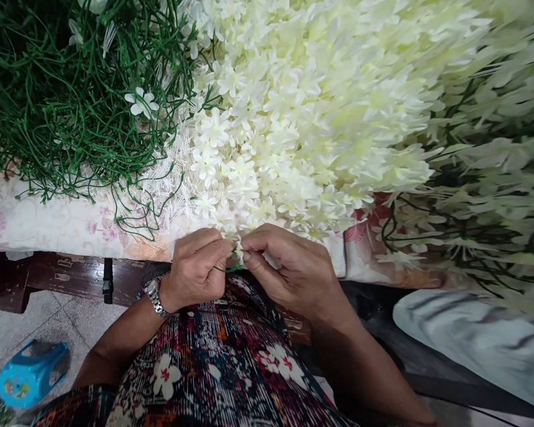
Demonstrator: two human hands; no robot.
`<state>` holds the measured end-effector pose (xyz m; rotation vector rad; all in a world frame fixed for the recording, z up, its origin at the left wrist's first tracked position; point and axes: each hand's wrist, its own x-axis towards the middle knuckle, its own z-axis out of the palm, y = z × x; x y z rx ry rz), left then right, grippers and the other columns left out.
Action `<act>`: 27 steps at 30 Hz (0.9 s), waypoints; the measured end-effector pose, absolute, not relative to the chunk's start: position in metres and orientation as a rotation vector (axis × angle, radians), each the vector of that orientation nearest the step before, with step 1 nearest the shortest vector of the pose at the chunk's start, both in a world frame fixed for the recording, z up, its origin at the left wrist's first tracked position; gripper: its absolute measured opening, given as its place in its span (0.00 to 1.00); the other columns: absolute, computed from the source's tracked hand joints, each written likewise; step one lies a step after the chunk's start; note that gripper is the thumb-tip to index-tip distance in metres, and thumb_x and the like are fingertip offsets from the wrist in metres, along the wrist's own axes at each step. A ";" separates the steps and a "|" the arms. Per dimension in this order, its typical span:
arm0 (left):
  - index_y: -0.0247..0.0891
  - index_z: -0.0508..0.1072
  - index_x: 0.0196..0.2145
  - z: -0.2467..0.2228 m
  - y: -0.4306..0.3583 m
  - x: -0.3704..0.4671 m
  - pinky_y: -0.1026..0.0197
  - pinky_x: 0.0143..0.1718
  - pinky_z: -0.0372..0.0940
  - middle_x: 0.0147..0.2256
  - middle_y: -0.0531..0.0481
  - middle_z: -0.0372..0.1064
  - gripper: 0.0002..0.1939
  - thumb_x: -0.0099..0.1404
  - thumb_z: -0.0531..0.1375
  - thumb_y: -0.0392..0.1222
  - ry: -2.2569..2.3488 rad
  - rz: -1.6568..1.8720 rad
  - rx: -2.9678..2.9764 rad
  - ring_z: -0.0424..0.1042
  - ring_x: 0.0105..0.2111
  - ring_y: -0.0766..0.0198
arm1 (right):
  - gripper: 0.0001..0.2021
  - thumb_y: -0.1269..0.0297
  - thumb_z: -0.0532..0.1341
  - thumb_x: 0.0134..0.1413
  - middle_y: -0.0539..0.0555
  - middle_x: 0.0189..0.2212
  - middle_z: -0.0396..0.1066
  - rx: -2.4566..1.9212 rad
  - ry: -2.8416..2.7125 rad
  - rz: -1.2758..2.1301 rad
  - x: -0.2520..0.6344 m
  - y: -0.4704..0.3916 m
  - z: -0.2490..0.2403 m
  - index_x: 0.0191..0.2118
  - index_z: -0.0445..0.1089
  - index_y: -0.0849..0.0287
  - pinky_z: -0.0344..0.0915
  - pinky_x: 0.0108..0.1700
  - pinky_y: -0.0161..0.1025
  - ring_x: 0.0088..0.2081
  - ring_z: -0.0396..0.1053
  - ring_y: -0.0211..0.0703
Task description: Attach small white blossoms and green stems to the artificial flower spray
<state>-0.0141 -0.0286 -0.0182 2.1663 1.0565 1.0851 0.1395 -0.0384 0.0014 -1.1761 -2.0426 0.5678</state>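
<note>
My left hand (200, 264), with a metal watch (155, 296) on its wrist, is closed in a pinch on a thin green plastic stem (232, 268) whose loose end curves out below the fingers. Facing it, my right hand (289, 270) pinches a small white bit at the stem's tip, apparently an artificial flower; the fingertips hide most of it. Just beyond both hands lies a large heap of cream-white artificial flowers (267, 142). To its left is a pile of green plastic stems (71, 107), with fine white strands (173, 184) between the two.
A floral cloth (62, 219) covers the table edge above a dark wooden frame (66, 281). Finished-looking white flowers on green stems (485, 196) pile up at right, above a pale fabric shape (471, 344). A blue plastic stool (31, 376) stands on the tiled floor, lower left.
</note>
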 end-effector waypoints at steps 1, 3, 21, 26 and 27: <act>0.33 0.65 0.22 -0.018 -0.029 -0.014 0.66 0.21 0.53 0.19 0.51 0.58 0.08 0.55 0.50 0.29 1.060 1.084 2.168 0.56 0.20 0.70 | 0.05 0.74 0.54 0.48 0.50 0.25 0.66 -1.174 -2.046 0.572 0.139 -0.038 0.001 0.32 0.61 0.59 0.64 0.30 0.32 0.29 0.65 0.34; 0.33 0.64 0.21 -0.018 -0.029 -0.013 0.66 0.20 0.53 0.19 0.51 0.57 0.08 0.55 0.50 0.29 1.073 1.085 2.170 0.56 0.20 0.70 | 0.05 0.75 0.54 0.48 0.51 0.25 0.66 -1.169 -2.048 0.580 0.139 -0.039 0.001 0.32 0.61 0.59 0.64 0.30 0.33 0.29 0.64 0.34; 0.32 0.66 0.25 -0.015 -0.028 -0.012 0.66 0.21 0.53 0.20 0.53 0.55 0.06 0.56 0.51 0.29 1.058 1.071 2.084 0.56 0.21 0.70 | 0.04 0.76 0.54 0.48 0.53 0.24 0.64 -1.170 -2.102 0.432 0.138 -0.039 0.001 0.32 0.61 0.62 0.62 0.32 0.35 0.29 0.61 0.36; 0.34 0.68 0.31 -0.014 -0.029 -0.015 0.67 0.23 0.57 0.24 0.52 0.60 0.06 0.56 0.53 0.29 1.033 1.173 1.940 0.60 0.24 0.71 | 0.07 0.75 0.56 0.46 0.54 0.27 0.66 -1.137 -2.037 0.524 0.140 -0.041 0.007 0.35 0.62 0.63 0.62 0.34 0.36 0.32 0.62 0.37; 0.35 0.68 0.32 -0.014 -0.030 -0.015 0.67 0.23 0.57 0.24 0.52 0.60 0.07 0.56 0.53 0.29 1.033 1.193 1.939 0.60 0.24 0.71 | 0.08 0.75 0.57 0.45 0.55 0.28 0.66 -1.133 -2.017 0.529 0.141 -0.041 0.008 0.35 0.62 0.63 0.62 0.34 0.36 0.32 0.63 0.37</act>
